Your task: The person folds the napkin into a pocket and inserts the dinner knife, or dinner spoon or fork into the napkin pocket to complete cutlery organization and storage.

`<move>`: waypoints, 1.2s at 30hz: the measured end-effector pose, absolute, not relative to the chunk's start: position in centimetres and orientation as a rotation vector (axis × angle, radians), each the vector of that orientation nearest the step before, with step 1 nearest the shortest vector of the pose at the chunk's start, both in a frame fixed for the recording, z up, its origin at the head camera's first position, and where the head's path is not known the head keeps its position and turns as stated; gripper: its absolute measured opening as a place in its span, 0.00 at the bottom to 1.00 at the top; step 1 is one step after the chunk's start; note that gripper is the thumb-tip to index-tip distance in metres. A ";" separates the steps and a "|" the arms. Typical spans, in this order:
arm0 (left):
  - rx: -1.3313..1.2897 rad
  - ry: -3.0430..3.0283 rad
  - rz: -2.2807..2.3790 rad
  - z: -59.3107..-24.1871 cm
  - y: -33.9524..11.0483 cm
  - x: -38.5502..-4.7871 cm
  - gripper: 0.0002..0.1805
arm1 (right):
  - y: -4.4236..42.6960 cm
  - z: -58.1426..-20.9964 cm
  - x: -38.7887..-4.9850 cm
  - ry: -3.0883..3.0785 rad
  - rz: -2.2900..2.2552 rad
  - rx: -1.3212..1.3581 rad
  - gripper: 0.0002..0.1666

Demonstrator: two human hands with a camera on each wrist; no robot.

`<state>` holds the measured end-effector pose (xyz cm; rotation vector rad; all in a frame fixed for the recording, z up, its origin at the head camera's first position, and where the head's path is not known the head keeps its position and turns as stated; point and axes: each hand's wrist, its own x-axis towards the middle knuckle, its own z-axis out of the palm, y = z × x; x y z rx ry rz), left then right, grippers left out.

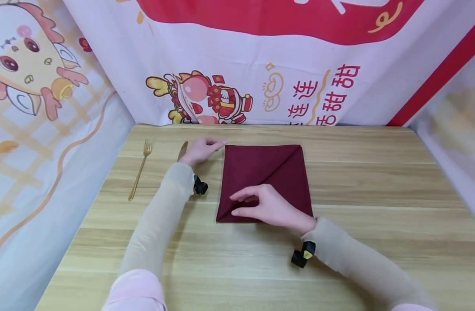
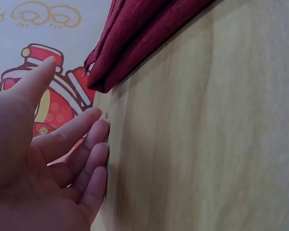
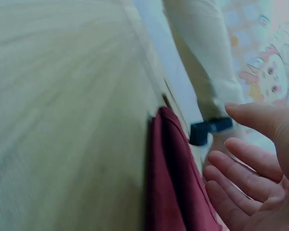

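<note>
A dark red cloth [image 1: 245,168], folded into a square with a diagonal fold line, lies flat on the wooden table. At its far left corner is my left hand [image 1: 201,151], thumb and fingers apart; in the left wrist view a small gap shows between this hand [image 2: 62,159] and the cloth's corner [image 2: 135,43]. My right hand [image 1: 274,207] is over the near part of the cloth, fingers loosely bent with nothing between them. In the right wrist view the right hand [image 3: 255,173] is beside the cloth's edge [image 3: 176,178], thumb and fingers parted.
A gold fork [image 1: 140,170] lies at the table's left. Just left of my left hand a brown object [image 1: 183,151] is partly hidden by that hand. Printed cloth hangings [image 1: 241,52] stand behind the table [image 1: 377,181] and at its sides.
</note>
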<state>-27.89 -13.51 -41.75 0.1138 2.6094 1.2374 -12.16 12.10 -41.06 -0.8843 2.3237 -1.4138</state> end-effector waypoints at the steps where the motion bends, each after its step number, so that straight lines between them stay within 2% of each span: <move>1: 0.125 2.616 1.232 -41.9 -13.3 -27.9 0.31 | 11.8 -41.2 -12.0 2.311 -1.408 -0.888 0.22; 8: 0.144 2.631 1.245 -42.9 -12.3 -28.3 0.28 | 9.8 -42.3 -11.5 2.251 -1.375 -0.968 0.19; 14: 0.139 2.555 1.337 -42.6 -11.9 -28.3 0.27 | 8.7 -42.8 -11.5 2.319 -1.261 -0.985 0.19; 25: 0.100 2.436 1.431 -42.5 -11.1 -28.1 0.20 | 6.9 -43.0 -11.2 2.548 -1.130 -0.991 0.15; 36: 0.065 2.288 1.450 -42.0 -11.3 -27.7 0.33 | 6.2 -43.4 -11.6 2.582 -1.138 -0.929 0.16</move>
